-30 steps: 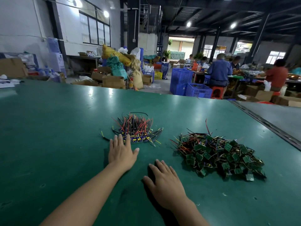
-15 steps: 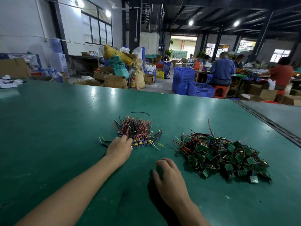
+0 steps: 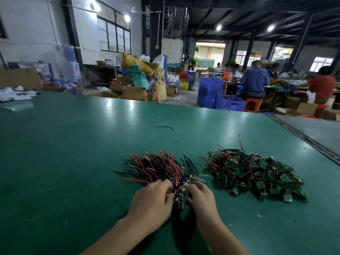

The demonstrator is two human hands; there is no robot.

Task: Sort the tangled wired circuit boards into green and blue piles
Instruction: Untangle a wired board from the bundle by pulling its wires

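Observation:
On the green table [image 3: 73, 144] lie two piles. The blue-board pile [image 3: 161, 168] is a fan of red, black and yellow wires, its small blue boards bunched at the near end. My left hand [image 3: 152, 201] and my right hand [image 3: 199, 197] close in on that near end from either side, fingers curled round the boards between them. The green-board pile [image 3: 255, 175] sits to the right, apart from both hands, with many small green boards among tangled wires.
A loose black wire [image 3: 164, 127] lies farther back on the table. A metal seam [image 3: 301, 137] runs along the table's right side. Beyond the far edge stand blue crates [image 3: 220, 98], cardboard boxes [image 3: 134, 92] and people working at other tables.
My right hand has moved left from the bare table to the blue-board pile. Both hands now gather the pile's near end, and the pile has shifted toward me.

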